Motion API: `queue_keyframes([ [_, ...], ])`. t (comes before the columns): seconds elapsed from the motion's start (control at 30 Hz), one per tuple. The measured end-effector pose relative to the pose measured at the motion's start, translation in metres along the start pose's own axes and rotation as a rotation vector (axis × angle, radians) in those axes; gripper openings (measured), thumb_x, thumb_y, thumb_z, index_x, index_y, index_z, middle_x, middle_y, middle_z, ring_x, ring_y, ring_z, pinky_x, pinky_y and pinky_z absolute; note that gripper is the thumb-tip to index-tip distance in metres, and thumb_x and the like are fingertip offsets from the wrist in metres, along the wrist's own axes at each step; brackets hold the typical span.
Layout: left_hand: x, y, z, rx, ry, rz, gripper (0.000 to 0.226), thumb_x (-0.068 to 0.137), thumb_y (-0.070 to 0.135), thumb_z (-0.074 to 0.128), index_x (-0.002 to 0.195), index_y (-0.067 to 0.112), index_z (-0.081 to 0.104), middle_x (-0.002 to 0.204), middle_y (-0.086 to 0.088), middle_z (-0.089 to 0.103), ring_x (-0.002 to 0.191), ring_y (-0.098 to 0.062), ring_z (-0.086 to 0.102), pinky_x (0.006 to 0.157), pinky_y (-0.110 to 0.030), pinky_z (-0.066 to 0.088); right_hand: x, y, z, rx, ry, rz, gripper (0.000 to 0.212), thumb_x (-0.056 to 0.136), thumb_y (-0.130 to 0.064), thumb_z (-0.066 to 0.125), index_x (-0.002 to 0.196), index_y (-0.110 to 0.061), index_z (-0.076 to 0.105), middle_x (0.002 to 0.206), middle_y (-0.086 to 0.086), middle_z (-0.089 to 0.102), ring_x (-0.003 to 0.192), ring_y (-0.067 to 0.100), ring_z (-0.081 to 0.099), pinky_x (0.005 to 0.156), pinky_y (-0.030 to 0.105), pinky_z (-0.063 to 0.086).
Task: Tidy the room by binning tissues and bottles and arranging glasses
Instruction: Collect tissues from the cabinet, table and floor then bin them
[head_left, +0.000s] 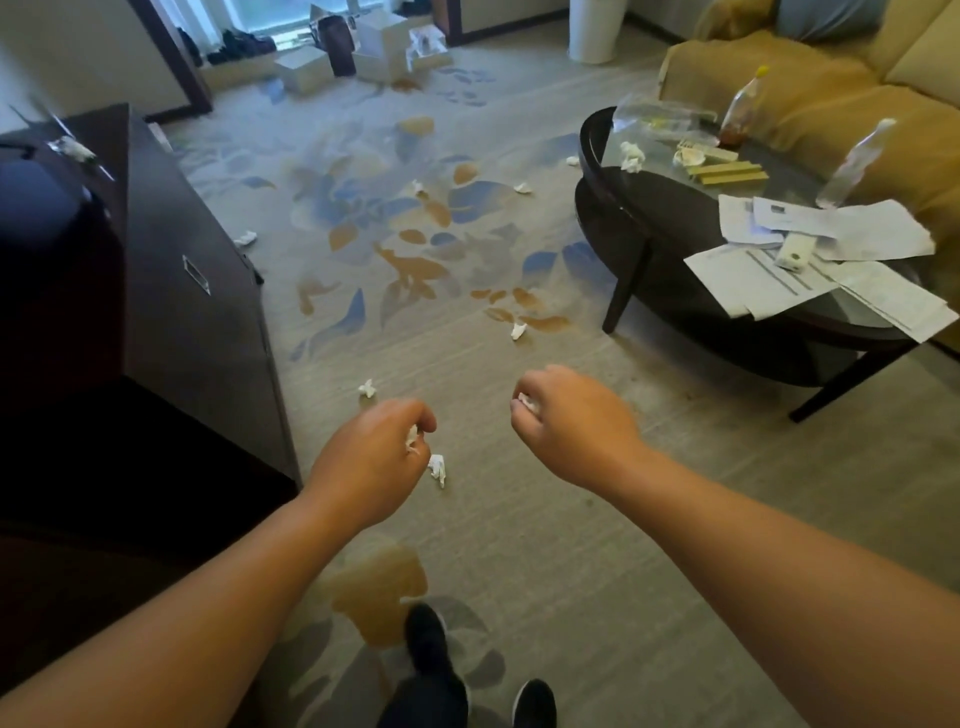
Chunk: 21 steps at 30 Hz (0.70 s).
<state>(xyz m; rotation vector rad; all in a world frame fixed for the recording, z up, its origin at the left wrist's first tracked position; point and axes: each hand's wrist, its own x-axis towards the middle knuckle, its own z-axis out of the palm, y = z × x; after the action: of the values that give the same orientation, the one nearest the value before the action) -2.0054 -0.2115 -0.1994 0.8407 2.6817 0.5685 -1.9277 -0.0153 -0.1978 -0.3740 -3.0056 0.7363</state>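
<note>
My left hand is curled around a crumpled white tissue that peeks out between its fingers. My right hand grips another white tissue. Both hands hover over the carpet. A loose tissue lies on the floor just right of my left hand. Several more tissues dot the carpet, one at the near left and one by the table leg. Two plastic bottles stand on the coffee table: one with amber liquid and a clear one.
A dark cabinet runs along the left wall. The oval coffee table holds papers, a tissue and a clear bag. A yellow sofa sits behind it. Boxes and a white bin stand far off.
</note>
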Motion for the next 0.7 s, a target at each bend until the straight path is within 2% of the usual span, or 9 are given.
queue_keyframes([
  [0.2,0.070,-0.044,0.019,-0.050,-0.047,-0.045,0.022,0.093,0.020,0.050,0.113,0.025,0.058,0.111,0.008,0.058,0.096,-0.011,0.056,0.084,-0.036,0.052,0.077,0.014,0.024,-0.023,-0.067,-0.009,0.025,0.094,-0.038,0.045,0.099,-0.020,0.062,0.093,-0.001,0.057,0.078,0.019,0.056,0.066,0.038,0.051],
  [0.43,0.192,-0.114,0.068,-0.069,-0.154,-0.121,0.025,0.093,0.023,0.049,0.116,0.027,0.055,0.114,0.008,0.054,0.096,-0.014,0.055,0.083,-0.037,0.051,0.200,0.045,0.079,-0.046,-0.140,0.032,0.024,0.093,-0.037,0.048,0.100,-0.020,0.063,0.092,-0.002,0.054,0.080,0.020,0.056,0.067,0.036,0.049],
  [0.57,0.243,-0.153,0.114,-0.084,-0.206,-0.175,0.027,0.093,0.024,0.051,0.119,0.028,0.054,0.116,0.009,0.052,0.092,-0.011,0.055,0.080,-0.035,0.052,0.257,0.070,0.128,-0.008,-0.170,0.051,0.025,0.093,-0.040,0.049,0.103,-0.022,0.064,0.096,-0.002,0.052,0.080,0.018,0.055,0.069,0.039,0.051],
  [0.7,0.284,-0.199,0.191,-0.087,-0.264,-0.269,0.028,0.092,0.021,0.053,0.118,0.029,0.052,0.122,0.009,0.049,0.091,-0.012,0.056,0.077,-0.034,0.053,0.308,0.110,0.199,-0.001,-0.227,0.023,0.025,0.092,-0.041,0.049,0.103,-0.023,0.064,0.095,-0.004,0.050,0.079,0.015,0.053,0.068,0.037,0.050],
])
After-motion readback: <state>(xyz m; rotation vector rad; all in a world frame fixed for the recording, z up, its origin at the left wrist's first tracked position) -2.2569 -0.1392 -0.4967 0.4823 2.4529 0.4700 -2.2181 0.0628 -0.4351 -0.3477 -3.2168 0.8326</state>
